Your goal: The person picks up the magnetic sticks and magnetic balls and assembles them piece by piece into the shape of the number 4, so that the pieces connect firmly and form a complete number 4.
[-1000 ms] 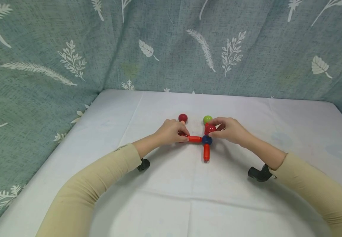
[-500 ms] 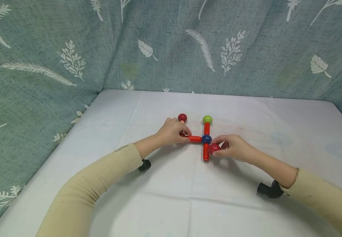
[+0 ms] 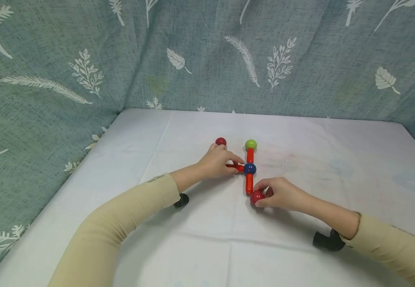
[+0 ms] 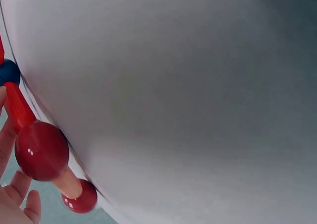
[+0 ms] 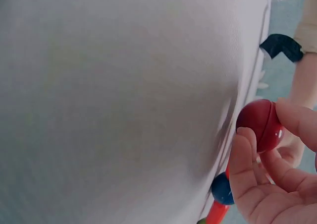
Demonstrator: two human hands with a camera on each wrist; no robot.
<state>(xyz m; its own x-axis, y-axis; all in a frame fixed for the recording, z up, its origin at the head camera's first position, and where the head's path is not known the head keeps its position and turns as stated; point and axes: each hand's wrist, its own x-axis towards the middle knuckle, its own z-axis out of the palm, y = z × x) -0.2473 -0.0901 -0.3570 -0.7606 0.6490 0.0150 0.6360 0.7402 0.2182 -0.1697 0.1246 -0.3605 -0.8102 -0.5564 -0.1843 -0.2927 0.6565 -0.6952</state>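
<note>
My left hand point(image 3: 217, 161) pinches the red rod point(image 3: 231, 165) left of a blue ball point(image 3: 249, 168). Two more red rods join that blue ball: a far rod point(image 3: 250, 155) topped by a green ball point(image 3: 251, 144), and a near rod point(image 3: 249, 183). In my right hand point(image 3: 282, 194), thumb and fingers hold a red ball point(image 3: 257, 198) at the near rod's end; whether they are joined is unclear. Under my left hand, the left wrist view shows another red ball point(image 4: 41, 150), linked by a peach-coloured rod point(image 4: 67, 183) to a farther red ball point(image 4: 81, 198).
The pieces lie on a table with a white cloth point(image 3: 178, 255). A green-grey leaf-patterned curtain point(image 3: 207, 59) stands behind it and along its left side. Dark wrist cameras point(image 3: 329, 241) hang beneath both forearms.
My right hand has brought the red ball from beside the far rod down to the near rod's end. My left hand has slid right along its rod, closer to the blue ball.
</note>
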